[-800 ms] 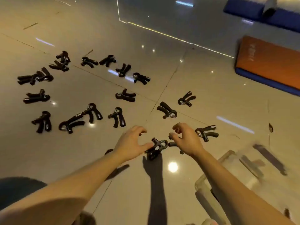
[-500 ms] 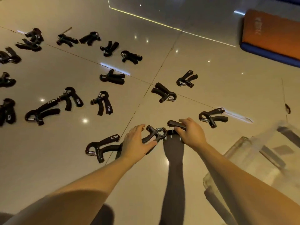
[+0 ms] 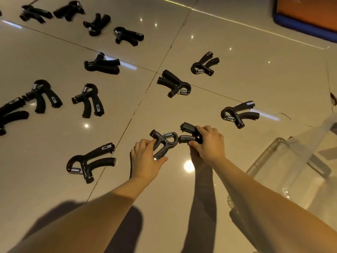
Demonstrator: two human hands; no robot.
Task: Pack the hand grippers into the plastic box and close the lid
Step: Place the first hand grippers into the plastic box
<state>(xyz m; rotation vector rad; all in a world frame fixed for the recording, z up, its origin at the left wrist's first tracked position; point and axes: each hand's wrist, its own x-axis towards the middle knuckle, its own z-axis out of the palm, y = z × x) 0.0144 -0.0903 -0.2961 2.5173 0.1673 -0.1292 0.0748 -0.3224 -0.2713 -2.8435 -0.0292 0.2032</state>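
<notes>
**Paired grasp, seen from above**

Spare hand grippers [image 3: 98, 151] lie scattered over the tiled floor [image 3: 45, 152], left and centre. The left hand [image 3: 145, 159] curls round one gripper [image 3: 163, 142]; the right hand [image 3: 209, 145] clasps a second gripper [image 3: 188, 128]. The clear plastic box [image 3: 264, 156] stands at lower right.

Single wide-angle view, worn on head, aimed forward and down at tiled floor [image 3: 237, 79]. Forearms seen entering from bottom edge; left hand [image 3: 145, 158] and right hand [image 3: 209, 145] framed close, near centre. Farther off, hand grippers [image 3: 91, 99] spread across upper left. At lower right, plastic box [image 3: 266, 156] cut off by frame edge.
</notes>
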